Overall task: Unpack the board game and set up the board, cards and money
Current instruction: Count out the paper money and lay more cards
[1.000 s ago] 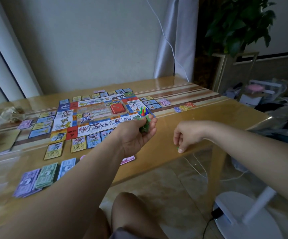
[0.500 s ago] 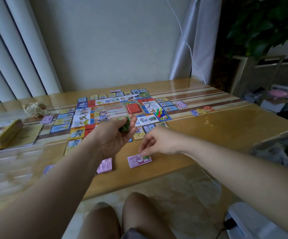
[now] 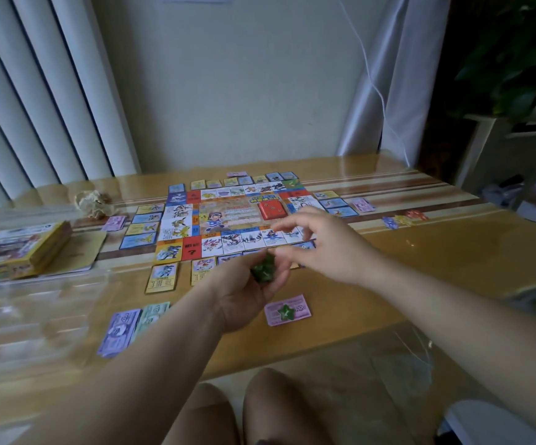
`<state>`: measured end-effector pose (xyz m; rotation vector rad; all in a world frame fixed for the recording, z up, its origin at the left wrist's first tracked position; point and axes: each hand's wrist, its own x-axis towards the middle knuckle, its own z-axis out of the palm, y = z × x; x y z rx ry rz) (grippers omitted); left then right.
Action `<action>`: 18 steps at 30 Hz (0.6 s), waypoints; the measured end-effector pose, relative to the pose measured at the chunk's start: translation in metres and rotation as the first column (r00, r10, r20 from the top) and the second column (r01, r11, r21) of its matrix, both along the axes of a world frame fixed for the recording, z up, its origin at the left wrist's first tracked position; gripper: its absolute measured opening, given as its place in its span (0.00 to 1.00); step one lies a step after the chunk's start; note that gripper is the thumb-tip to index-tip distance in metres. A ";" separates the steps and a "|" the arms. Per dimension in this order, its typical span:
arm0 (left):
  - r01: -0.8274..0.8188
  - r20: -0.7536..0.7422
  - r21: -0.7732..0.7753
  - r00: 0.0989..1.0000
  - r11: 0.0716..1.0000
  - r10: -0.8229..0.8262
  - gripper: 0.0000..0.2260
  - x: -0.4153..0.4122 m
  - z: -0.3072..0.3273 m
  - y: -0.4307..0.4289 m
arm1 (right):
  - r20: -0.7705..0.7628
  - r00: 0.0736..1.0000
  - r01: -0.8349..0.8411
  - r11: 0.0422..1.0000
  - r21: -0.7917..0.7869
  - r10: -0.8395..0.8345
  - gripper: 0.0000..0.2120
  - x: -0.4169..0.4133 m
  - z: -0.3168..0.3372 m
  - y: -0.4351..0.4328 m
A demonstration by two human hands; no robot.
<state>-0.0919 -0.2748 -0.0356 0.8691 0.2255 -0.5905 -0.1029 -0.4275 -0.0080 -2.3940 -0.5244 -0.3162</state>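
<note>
Gleaming table (image 3: 436,239), game board (image 3: 228,216), pale wall (image 3: 228,91)

A pale, plain wall (image 3: 244,91) is standing behind the wooden table (image 3: 436,252), whose glossy top is reflecting soft daylight. White vertical blinds (image 3: 35,107) are hanging at the left. A translucent curtain (image 3: 398,91) is hanging at the right, with a thin white cable (image 3: 369,75) running down it. A dark leafy plant (image 3: 510,53) is showing above a pale stand (image 3: 485,130). Beige floor (image 3: 340,358) is showing below the table edge.

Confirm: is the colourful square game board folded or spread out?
Spread. The colourful square game board lies flat on the wooden table, edge rows of squares visible on all four sides, red card deck on it.
</note>
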 end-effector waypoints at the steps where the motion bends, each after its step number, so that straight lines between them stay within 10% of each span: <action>1: 0.012 -0.008 -0.012 1.000 1.000 -0.012 0.12 -0.001 0.001 -0.003 | -0.019 1.000 -0.015 0.994 -0.106 0.013 0.20 0.001 0.003 0.002; 5: 0.071 -0.020 -0.027 0.997 0.997 -0.072 0.18 -0.001 0.005 -0.009 | -0.065 0.998 -0.005 0.948 -0.318 -0.016 0.21 0.011 -0.003 0.007; 18: 0.077 0.010 -0.068 0.997 0.995 -0.077 0.11 0.012 0.009 -0.004 | -0.297 0.952 -0.103 0.993 -0.063 0.080 0.13 0.039 0.001 0.000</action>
